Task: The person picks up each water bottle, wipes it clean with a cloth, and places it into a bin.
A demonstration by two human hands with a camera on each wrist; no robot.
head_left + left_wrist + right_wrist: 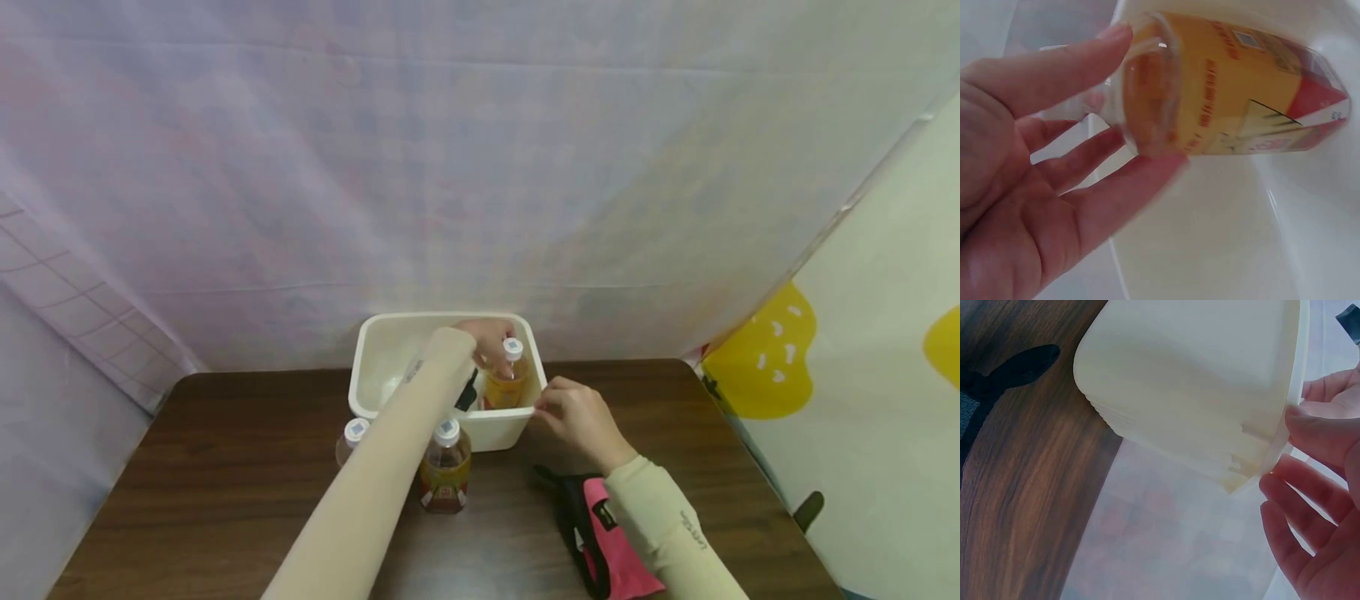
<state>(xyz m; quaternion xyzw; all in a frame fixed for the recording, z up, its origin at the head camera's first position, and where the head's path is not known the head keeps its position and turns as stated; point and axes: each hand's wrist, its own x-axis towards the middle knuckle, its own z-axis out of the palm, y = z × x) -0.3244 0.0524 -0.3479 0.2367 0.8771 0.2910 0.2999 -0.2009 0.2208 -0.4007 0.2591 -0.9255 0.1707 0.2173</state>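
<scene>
A white plastic bin (491,432) stands at the back edge of the brown table. Inside its right end is a bottle (502,392) of amber drink with a white cap and an orange label. My left hand (487,342) reaches in over the bin and holds this bottle round its upper part. In the left wrist view, the thumb lies along the bottle's shoulder (1150,81), with the fingers on the other side. My right hand (581,417) pinches the bin's right rim between thumb and fingers, its lower fingers loosely bent in the right wrist view.
In front of the bin stands a second capped bottle (445,475); another bottle (354,437) to its left is partly hidden behind my left sleeve. A pink and black pouch (622,558) lies under my right forearm. A pale curtain (450,167) hangs behind the table.
</scene>
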